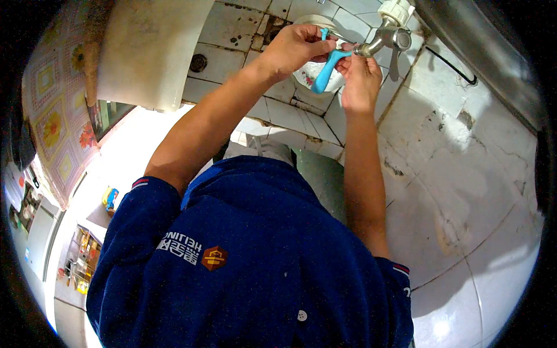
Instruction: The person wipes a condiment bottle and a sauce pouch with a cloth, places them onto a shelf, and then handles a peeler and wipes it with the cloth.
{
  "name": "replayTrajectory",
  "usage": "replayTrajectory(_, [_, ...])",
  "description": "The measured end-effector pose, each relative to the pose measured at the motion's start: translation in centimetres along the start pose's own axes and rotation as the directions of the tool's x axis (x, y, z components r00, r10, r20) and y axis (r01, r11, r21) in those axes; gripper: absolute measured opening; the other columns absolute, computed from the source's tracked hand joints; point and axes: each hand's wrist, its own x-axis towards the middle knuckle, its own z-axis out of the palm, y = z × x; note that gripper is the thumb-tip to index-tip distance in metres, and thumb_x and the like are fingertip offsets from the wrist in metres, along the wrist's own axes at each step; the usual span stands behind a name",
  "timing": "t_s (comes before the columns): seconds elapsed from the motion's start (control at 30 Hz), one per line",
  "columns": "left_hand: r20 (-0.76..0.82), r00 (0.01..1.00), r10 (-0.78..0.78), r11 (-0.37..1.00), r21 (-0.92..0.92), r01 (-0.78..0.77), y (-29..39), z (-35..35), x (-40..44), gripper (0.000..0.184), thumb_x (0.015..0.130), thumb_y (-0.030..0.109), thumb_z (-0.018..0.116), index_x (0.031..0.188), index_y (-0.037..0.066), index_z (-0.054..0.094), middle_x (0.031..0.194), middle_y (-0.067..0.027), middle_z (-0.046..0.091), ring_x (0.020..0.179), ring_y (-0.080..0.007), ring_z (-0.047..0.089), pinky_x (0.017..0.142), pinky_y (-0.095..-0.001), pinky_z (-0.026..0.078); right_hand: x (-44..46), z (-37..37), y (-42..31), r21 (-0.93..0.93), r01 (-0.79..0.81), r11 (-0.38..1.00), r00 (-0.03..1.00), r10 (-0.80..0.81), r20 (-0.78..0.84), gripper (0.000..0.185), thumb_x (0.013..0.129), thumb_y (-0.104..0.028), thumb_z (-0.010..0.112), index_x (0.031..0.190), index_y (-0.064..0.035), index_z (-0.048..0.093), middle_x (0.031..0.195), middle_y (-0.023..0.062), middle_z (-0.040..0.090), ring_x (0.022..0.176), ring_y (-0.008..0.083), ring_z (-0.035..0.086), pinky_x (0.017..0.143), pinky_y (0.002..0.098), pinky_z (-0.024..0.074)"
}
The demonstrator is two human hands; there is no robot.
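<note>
A bright blue tool with a forked head and a thick handle, which looks like a Y-shaped peeler (326,75), is between my two hands just left of the metal tap. My left hand (293,51) is closed, thumb and fingers pinching the forked end. From the right, my right hand (360,75) has its fingers closed on the other arm of the head, close to the spout. The handle points down and to the left. Below the hands sits a white bowl (307,71) with a floral pattern, partly hidden. Whether water runs cannot be made out.
The metal tap (390,39) with a white fitting juts in at upper right. A dark metal edge (487,52) runs along the right. Stained white tiles (226,29) have a round drain (198,62). A pale panel (152,52) stands at left, beside a patterned cloth (61,98).
</note>
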Motion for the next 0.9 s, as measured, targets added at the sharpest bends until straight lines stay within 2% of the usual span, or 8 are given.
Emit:
replayTrajectory(0.1, [-0.07, 0.996, -0.062, 0.991, -0.121, 0.053, -0.2, 0.3, 0.0, 0.02, 0.087, 0.02, 0.063, 0.094, 0.001, 0.062, 0.086, -0.0042, 0.063, 0.077, -0.0107, 0.06, 0.074, -0.0251, 0.051, -0.2, 0.1, -0.5, -0.253, 0.061, 0.966, 0.997, -0.046, 0.069, 0.026, 0.091, -0.021, 0.056, 0.104, 0.0015, 0.057, 0.086, 0.0066, 0.062, 0.073, 0.0127, 0.057, 0.069, 0.0273, 0.0476])
replayTrajectory(0.17, [-0.11, 0.991, -0.07, 0.972, -0.232, 0.043, -0.5, 0.5, 0.1, 0.019, 0.086, 0.018, 0.064, 0.093, 0.0, 0.063, 0.082, -0.0043, 0.063, 0.073, -0.0104, 0.06, 0.071, -0.0244, 0.051, -0.8, 0.9, -1.5, -0.508, 0.226, 0.831, 0.962, -0.108, 0.251, 0.021, 0.089, -0.02, 0.055, 0.099, -0.0023, 0.06, 0.086, 0.0059, 0.064, 0.075, 0.0126, 0.057, 0.069, 0.0283, 0.0455])
replayTrajectory(0.3, [-0.099, 0.987, -0.128, 0.964, -0.247, 0.1, 0.2, 1.2, -0.4, 0.021, 0.086, 0.022, 0.064, 0.095, 0.003, 0.062, 0.085, -0.0033, 0.063, 0.076, -0.0103, 0.06, 0.073, -0.0247, 0.05, 0.1, 0.9, 0.2, -0.51, 0.304, 0.805, 0.953, -0.258, 0.161, 0.024, 0.088, -0.024, 0.056, 0.095, -0.0008, 0.06, 0.083, 0.0085, 0.064, 0.073, 0.0178, 0.058, 0.068, 0.0312, 0.0452])
replayTrajectory(0.4, [-0.063, 0.98, -0.188, 0.972, -0.158, 0.176, -0.6, 1.1, -0.3, 0.022, 0.086, 0.026, 0.063, 0.096, 0.006, 0.062, 0.086, -0.0013, 0.062, 0.078, -0.0105, 0.059, 0.075, -0.0254, 0.049, -0.4, 1.4, -0.3, -0.645, 0.251, 0.721, 0.963, -0.252, 0.094, 0.026, 0.089, -0.026, 0.055, 0.094, -0.0012, 0.06, 0.081, 0.0124, 0.064, 0.072, 0.0223, 0.059, 0.068, 0.0335, 0.0452])
replayTrajectory(0.47, [-0.1, 0.968, -0.232, 0.907, -0.382, 0.177, -1.1, 1.3, -0.2, 0.02, 0.086, 0.022, 0.064, 0.092, 0.004, 0.061, 0.085, -0.0049, 0.063, 0.074, -0.0119, 0.06, 0.071, -0.0257, 0.051, -0.5, 1.4, -0.7, -0.745, 0.094, 0.661, 0.986, -0.163, -0.02, 0.027, 0.089, -0.028, 0.053, 0.092, -0.0016, 0.06, 0.08, 0.0146, 0.064, 0.072, 0.023, 0.06, 0.068, 0.0338, 0.0458])
replayTrajectory(0.6, [-0.063, 0.97, -0.234, 0.907, -0.373, 0.194, -0.9, 1.6, -1.0, 0.017, 0.087, 0.022, 0.063, 0.091, 0.005, 0.061, 0.084, -0.0041, 0.063, 0.073, -0.0123, 0.06, 0.071, -0.0262, 0.051, -2.0, -0.1, -2.2, -0.717, 0.097, 0.691, 0.994, -0.102, 0.036, 0.02, 0.089, -0.021, 0.054, 0.092, -0.0024, 0.062, 0.079, 0.0137, 0.064, 0.069, 0.0225, 0.061, 0.066, 0.0328, 0.047])
replayTrajectory(0.67, [-0.076, 0.978, -0.194, 0.941, -0.295, 0.164, -0.2, 1.6, -1.7, 0.017, 0.087, 0.022, 0.062, 0.09, 0.005, 0.061, 0.084, -0.0032, 0.063, 0.074, -0.0122, 0.06, 0.073, -0.0273, 0.051, -3.7, -0.5, -3.4, -0.684, 0.36, 0.635, 0.888, -0.458, 0.042, 0.016, 0.084, -0.014, 0.059, 0.094, -0.0031, 0.062, 0.076, 0.0128, 0.064, 0.065, 0.0223, 0.062, 0.063, 0.0313, 0.0484])
replayTrajectory(0.9, [-0.104, 0.993, -0.063, 0.979, -0.201, 0.041, 2.0, 0.2, -3.1, 0.011, 0.086, 0.016, 0.063, 0.09, 0.006, 0.062, 0.084, -0.0006, 0.063, 0.078, -0.0106, 0.06, 0.074, -0.0272, 0.051, -7.5, 2.0, -8.9, -0.844, 0.354, 0.403, 0.826, -0.557, 0.081, 0.023, 0.079, -0.009, 0.061, 0.1, -0.0037, 0.061, 0.076, 0.0093, 0.065, 0.067, 0.017, 0.063, 0.063, 0.0298, 0.0498])
